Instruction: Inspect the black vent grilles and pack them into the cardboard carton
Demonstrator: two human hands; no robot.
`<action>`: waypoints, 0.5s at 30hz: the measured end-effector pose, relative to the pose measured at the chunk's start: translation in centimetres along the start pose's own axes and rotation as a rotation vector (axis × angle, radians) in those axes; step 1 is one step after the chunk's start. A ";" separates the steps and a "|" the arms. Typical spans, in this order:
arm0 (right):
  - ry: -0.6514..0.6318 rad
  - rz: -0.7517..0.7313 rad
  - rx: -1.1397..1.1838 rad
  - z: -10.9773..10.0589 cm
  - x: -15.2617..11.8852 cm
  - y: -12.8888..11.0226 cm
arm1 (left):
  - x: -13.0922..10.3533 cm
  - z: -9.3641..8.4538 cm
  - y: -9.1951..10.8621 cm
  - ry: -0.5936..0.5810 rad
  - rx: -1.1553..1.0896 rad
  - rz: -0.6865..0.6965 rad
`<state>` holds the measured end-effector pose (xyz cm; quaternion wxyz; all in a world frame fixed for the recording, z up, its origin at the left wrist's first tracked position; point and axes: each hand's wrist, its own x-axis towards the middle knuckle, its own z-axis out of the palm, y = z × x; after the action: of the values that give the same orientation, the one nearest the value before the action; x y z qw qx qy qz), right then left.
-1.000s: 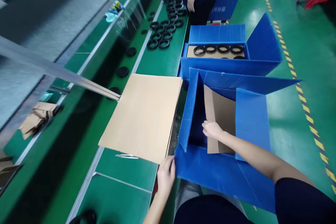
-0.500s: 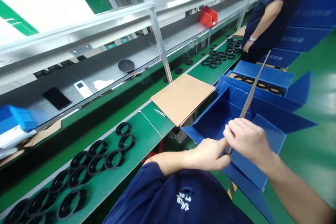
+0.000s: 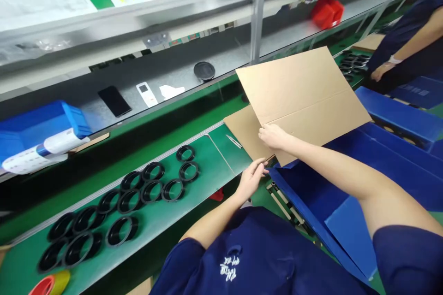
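My right hand [image 3: 272,136] is closed on the near left edge of a large brown cardboard sheet [image 3: 304,97], which is tilted up with its broad creased face towards me. Below that sheet, more flat cardboard [image 3: 245,130] lies on the green work surface, partly covered. My left hand [image 3: 252,179] is at the near corner of this lower cardboard, its fingers bent at the edge; whether they pinch it is hard to make out. Under the raised sheet and to the right stands an open blue box [image 3: 311,193]. Tweezers [image 3: 234,141] lie left of the cardboard.
Several black rings [image 3: 152,190] sit on the green bench [image 3: 204,170], with a tape roll [image 3: 51,283] at its near end. The shelf holds a phone [image 3: 115,101], a black disc [image 3: 204,71], a blue bin [image 3: 38,124] and a red bin [image 3: 327,11]. A co-worker's arm [image 3: 411,44] is at far right.
Both hands have moved left, from over the blue box towards the cardboard on the bench. The brown sheet, seen edge-on before, now shows its broad face. The view has swung left.
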<state>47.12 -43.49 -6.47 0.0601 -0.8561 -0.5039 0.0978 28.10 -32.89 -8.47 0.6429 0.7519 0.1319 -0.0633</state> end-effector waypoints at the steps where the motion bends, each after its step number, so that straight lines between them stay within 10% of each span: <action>1: -0.054 0.020 0.044 1.7 2.2 0.5 | 0.0 -2.3 -1.1 0.065 0.017 -0.052; 8: -0.315 0.078 0.213 10.8 13.6 -0.6 | -3.2 -15.6 -8.1 0.473 0.042 -0.443; 15: -0.344 0.345 0.474 14.7 23.2 -7.3 | -4.3 -18.7 -10.8 0.459 0.047 -0.535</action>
<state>48.59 -19.57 -21.80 0.1543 -0.8620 -0.3175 0.3639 19.58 -13.55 -14.46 0.5394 0.6999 0.4640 -0.0618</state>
